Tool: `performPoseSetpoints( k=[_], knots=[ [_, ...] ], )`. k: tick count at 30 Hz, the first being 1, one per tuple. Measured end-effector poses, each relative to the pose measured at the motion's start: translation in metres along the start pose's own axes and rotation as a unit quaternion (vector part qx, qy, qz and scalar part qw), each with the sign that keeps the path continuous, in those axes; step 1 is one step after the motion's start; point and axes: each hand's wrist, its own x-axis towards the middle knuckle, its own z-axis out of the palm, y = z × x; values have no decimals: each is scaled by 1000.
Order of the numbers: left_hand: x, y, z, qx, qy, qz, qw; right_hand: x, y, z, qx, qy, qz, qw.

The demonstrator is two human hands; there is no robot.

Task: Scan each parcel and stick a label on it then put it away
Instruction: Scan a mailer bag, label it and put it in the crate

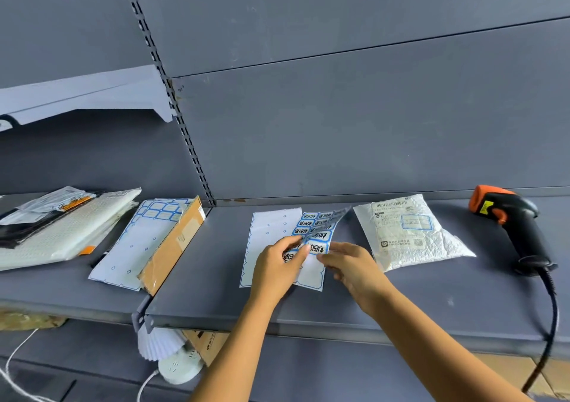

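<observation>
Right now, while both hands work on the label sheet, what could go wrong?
The label sheet is lifted and curled between the left hand and right hand; a peeled label could fold and stick to itself.
The white parcel seems to carry a blue-framed label already; it might get a second one.
The scanner cable hangs over the shelf edge and could snag.
</observation>
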Motion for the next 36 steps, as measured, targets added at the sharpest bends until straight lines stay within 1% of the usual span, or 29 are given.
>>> performPoseSetpoints(
  k=[3,5,9,12,15,19,23,30,32,36],
  knots=[
    [-5,12,9,-101,11,-27,994,0,-2,-1,-28,-49,-30,998],
    [-7,18,18,-149,14,-19,988,2,-2,-4,-21,-70,-44,996],
    [-9,18,22,-194,32,23,980,6,-2,-15,61,-101,-44,992],
    [-11,13,16,-221,48,53,973,5,-1,-20,95,-116,-57,987],
    [-12,11,16,-185,44,84,978,4,4,-25,131,-130,-76,980],
    [-12,11,20,-115,62,119,984,4,6,-30,141,-117,-90,979],
    [-14,12,21,-114,43,144,982,3,8,-28,131,-108,-105,980],
    [-15,14,26,-26,69,215,974,3,8,-28,143,-99,-116,978],
    [-16,14,27,-5,73,220,973,4,8,-27,145,-97,-120,977],
    [-15,12,28,-1,77,214,974,5,10,-28,144,-99,-124,977]
  ],
)
